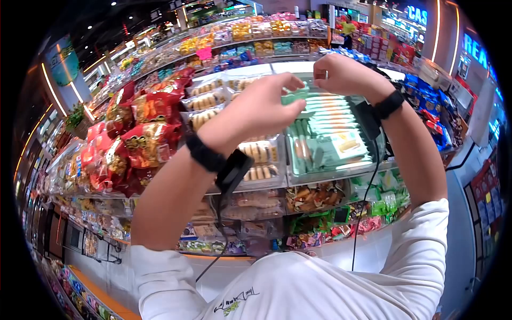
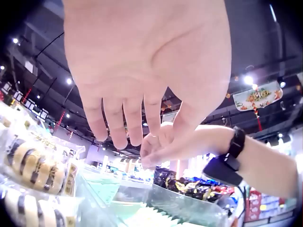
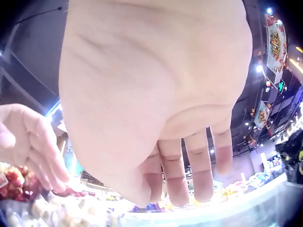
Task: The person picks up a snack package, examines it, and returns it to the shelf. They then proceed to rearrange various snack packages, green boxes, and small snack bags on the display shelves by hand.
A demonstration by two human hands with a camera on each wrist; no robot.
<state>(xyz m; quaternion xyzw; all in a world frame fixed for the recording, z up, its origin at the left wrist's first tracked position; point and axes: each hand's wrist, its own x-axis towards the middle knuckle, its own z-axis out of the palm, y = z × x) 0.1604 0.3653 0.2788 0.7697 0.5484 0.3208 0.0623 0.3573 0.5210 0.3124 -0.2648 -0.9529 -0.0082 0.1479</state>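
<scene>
Two empty hands hover above mint-green, flat plastic packets [image 1: 329, 117].
The left hand [image 1: 258, 106] has its fingers loosely extended; the right hand's [image 1: 344, 77] fingers bend gently. The packets lie stacked below them, beside clear-wrapped, striped pastries [image 1: 260, 153].

Location type: shop. I read this from the tiered shelves [image 1: 256, 38] of packaged goods at the far side, red snack bags [image 1: 154, 144] at left, a shopping cart [image 1: 101, 248] at near left, and an illuminated "CAS" sign [image 1: 417, 14] at far right.
</scene>
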